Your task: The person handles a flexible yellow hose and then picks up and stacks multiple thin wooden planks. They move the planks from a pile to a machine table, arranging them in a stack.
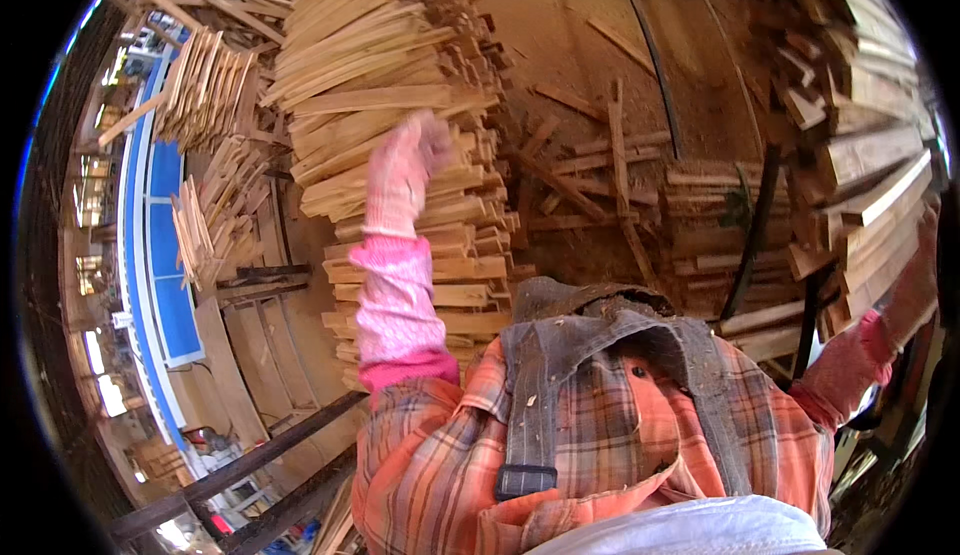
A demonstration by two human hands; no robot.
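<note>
Wood slat stack (400, 105): tall pile of thin, pale, rough-sawn strips laid flat and roughly parallel, ends ragged and uneven, upper layers fanning outward to the left. Stands upright at centre-left, rising from low in view to near the top edge. The left hand (405, 170), in a pink glove, rests against its front face, partway up.

Plank pile (870, 185): thicker, darker boards, stacked lengthwise at far right; the right hand (915, 285) touches its lower edge.

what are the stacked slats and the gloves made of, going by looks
Stacked slats: bare, unfinished wood, pale tan with rough sawn edges and visible grain. Glove on the left hand: looks like knitted fabric, pink-and-white speckled, matte and soft. Right hand: seems to be gloved likewise, but it is too blurred at the rim to be sure.
</note>
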